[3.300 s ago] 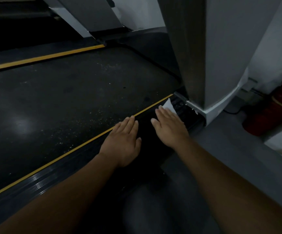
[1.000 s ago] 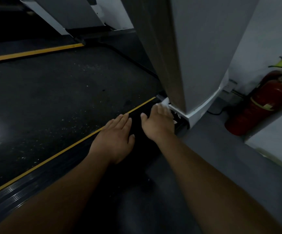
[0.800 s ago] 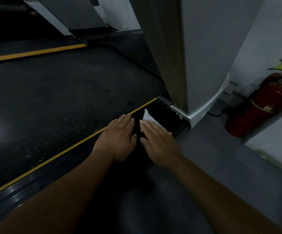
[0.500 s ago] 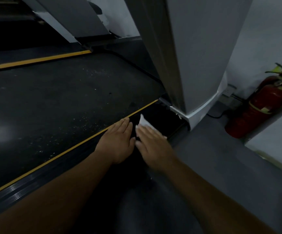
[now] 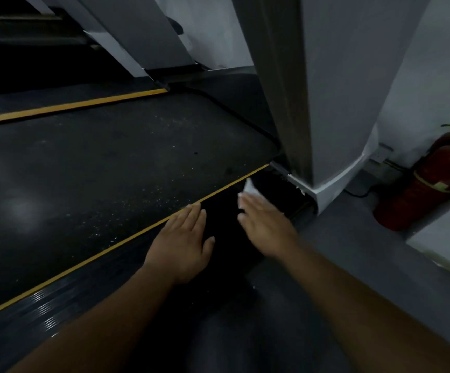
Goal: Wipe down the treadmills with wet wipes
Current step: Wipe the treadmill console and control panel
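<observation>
The treadmill belt fills most of the view. It is dark and speckled with pale dust, so I judge it not yet wiped. A grey upright post rises at its front right corner. The black side rail runs along the belt's right edge, marked off by 1 thin yellow line. A red fire extinguisher stands by the wall, well apart on the right.

Both hands are on the rail near the post. The left hand lies palm down, fingers straight and close together. It holds nothing and probably props the leaning body. The right hand, blurred, has its fingers stretched flat over the wet wipe, pressing it onto the rail. A white corner of the wipe pokes out beyond the fingertips, near the post's base. A flat palm likely spreads the wipe over more surface. The step in hand seems to be cleaning the rail's front end.
</observation>
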`<state>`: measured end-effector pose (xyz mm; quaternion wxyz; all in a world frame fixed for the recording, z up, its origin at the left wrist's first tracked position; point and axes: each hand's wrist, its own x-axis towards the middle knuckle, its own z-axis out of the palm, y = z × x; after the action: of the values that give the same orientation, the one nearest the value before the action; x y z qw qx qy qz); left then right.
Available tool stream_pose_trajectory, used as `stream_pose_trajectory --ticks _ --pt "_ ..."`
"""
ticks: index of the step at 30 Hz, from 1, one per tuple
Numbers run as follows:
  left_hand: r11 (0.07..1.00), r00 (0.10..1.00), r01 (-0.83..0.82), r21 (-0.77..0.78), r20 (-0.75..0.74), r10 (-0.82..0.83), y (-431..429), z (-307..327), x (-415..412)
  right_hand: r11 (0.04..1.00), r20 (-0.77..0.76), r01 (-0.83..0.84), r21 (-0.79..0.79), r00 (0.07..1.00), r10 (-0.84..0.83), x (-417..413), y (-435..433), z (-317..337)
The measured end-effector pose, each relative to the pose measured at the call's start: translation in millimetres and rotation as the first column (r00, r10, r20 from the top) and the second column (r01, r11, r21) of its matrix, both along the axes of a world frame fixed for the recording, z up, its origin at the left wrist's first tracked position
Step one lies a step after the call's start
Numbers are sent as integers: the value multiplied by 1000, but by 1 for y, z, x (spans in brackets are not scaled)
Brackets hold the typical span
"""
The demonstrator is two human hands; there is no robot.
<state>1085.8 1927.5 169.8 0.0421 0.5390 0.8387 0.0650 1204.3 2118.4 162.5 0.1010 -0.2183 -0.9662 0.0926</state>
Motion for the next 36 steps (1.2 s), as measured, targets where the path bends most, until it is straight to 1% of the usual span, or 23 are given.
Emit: stream_pose_trajectory --ticks 2,3,6,7,8,9,10,11,12,13,17,20,23,24,25,26,27,28,29,31,32,34,36 --pt "1000 1000 -6 -3 17 6 0 0 -1 992 72 122 -31 990 -120 -13 19 4" --pt "1000 1000 -2 -8 16 2 0 0 -2 994 53 107 -25 993 -105 -20 9 4" --pt "999 1000 25 -25 12 -24 -2 -3 -3 994 -10 -104 21 994 104 7 -53 -4" --pt "999 1000 28 -29 14 -28 -4 -3 -2 988 -6 -152 -10 988 152 26 -65 -6" --pt "999 999 36 -34 17 -35 -6 -2 -1 986 -7 -168 -3 986 168 40 -65 -6" --pt "998 999 40 -40 21 -39 -8 -2 0 989 -44 -144 17 988 145 48 -58 -6" --pt "998 999 39 -44 27 -38 -10 -2 1 998 -95 -63 25 993 66 49 -48 -5" --pt "998 999 38 -46 31 -36 -11 -2 2 1000 -106 24 -17 994 -25 46 -44 -2" --pt "999 999 34 -41 30 -33 -12 -2 2 996 -92 65 -55 993 -70 40 -45 0" --pt "999 999 32 -38 20 -31 -14 -3 3 997 -79 46 -67 996 -51 34 -54 -1" --pt "997 998 60 -42 21 -59 -22 -5 6 968 -63 -242 -64 969 239 46 -98 -12" --pt "998 998 59 -17 37 -58 -25 -5 9 967 -82 -254 -28 965 251 54 -100 -12" --pt "999 999 43 -13 18 -43 -28 -7 10 958 -49 -286 -8 957 285 54 -93 -20" --pt "999 999 35 -8 11 -35 -30 -6 10 966 -66 -260 8 963 260 49 -84 -20" --pt "1000 1000 25 -3 6 -25 -33 -5 10 983 -60 -184 -8 981 184 39 -74 -14" --pt "1000 1000 17 -5 9 -17 -36 -5 10 997 -42 -68 -37 997 67 26 -63 -7" --pt "1000 1000 10 -15 12 -10 -39 -4 9 994 26 33 -102 999 -30 9 -55 4" --pt "1000 1000 2 -19 10 -1 -41 -3 8 986 80 82 -142 994 -71 -8 -52 10" --pt "1000 1000 -6 -20 5 6 -41 -3 7 987 96 74 -145 994 -60 -23 -57 15" --pt "1000 1000 -13 -16 12 14 -42 -4 3 991 74 -62 -120 995 71 -37 -78 16" --pt "1000 1000 -11 -14 19 11 -43 -4 1 981 30 -132 -140 990 137 -32 -89 12" --pt "1000 1000 -1 -9 28 1 -45 -4 0 959 -37 -211 -189 978 208 -7 -101 2" --pt "1000 1000 -5 12 30 5 -45 -2 2 959 -140 -239 -149 966 219 20 -100 -5"
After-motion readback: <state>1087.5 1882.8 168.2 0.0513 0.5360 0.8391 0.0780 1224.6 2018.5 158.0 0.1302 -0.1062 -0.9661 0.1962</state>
